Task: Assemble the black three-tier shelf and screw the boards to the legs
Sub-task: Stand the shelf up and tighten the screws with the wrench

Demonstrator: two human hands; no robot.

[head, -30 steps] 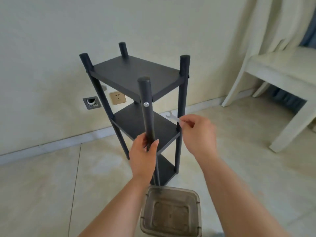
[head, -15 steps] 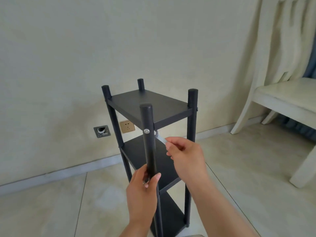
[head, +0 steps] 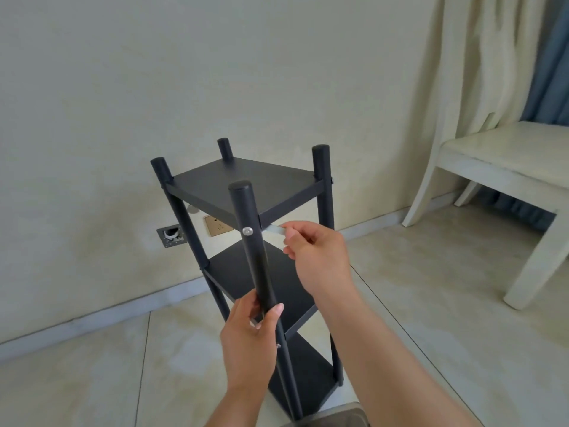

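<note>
Tiled floor [head: 92,380] and a plain wall, and the black shelf [head: 246,186] stands upright there with all three boards already on its legs. Left hand [head: 251,337] has its grip wrapped round the near front leg [head: 255,260], low down, steadying it. Right hand [head: 320,254] pinches a small flat wrench [head: 275,229], lying roughly level and pointing left, its tip hidden behind the leg. The silver screw head [head: 247,231] sits on the leg's front face, just left of that hand, so I'd guess the right does the tightening.
</note>
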